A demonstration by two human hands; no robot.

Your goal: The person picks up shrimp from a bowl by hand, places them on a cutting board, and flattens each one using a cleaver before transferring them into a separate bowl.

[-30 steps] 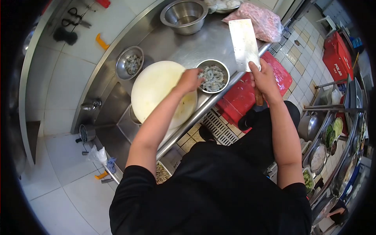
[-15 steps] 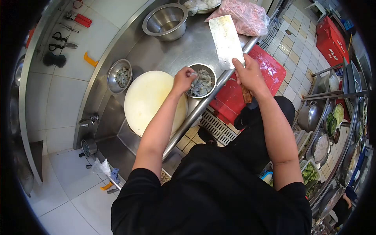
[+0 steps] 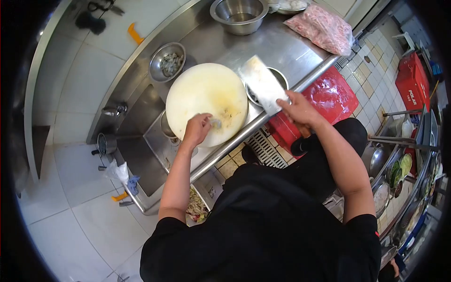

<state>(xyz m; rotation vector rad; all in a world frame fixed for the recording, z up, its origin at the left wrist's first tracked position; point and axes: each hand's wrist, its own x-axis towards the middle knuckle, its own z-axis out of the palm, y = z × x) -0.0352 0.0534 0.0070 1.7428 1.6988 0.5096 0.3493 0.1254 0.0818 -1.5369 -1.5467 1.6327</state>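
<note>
A peeled raw shrimp [image 3: 215, 123] is pinched in the fingertips of my left hand [image 3: 197, 129], low over the round white cutting board [image 3: 197, 89]. My right hand [image 3: 300, 112] is wrapped round the wooden handle of a cleaver [image 3: 265, 87], its broad blade pointing up and away from me. Beneath the blade, a steel bowl [image 3: 280, 76] at the right of the board is mostly covered, so its contents are hidden. Left of the board, a smaller steel bowl [image 3: 180, 50] holds several shrimp [image 3: 170, 64]. Brown stains and bits mark the board near my left hand.
At the back of the steel counter [image 3: 206, 42] are a large steel bowl [image 3: 240, 29] and a plastic bag of pinkish food [image 3: 324, 29]. A sink [image 3: 141, 115] and tap [image 3: 115, 109] lie left. A red cooler [image 3: 329, 94] stands below the counter edge.
My left hand has come from the shrimp bowl to the board, carrying a shrimp. The cleaver has swung lower, now over that bowl. The view has shifted too.
</note>
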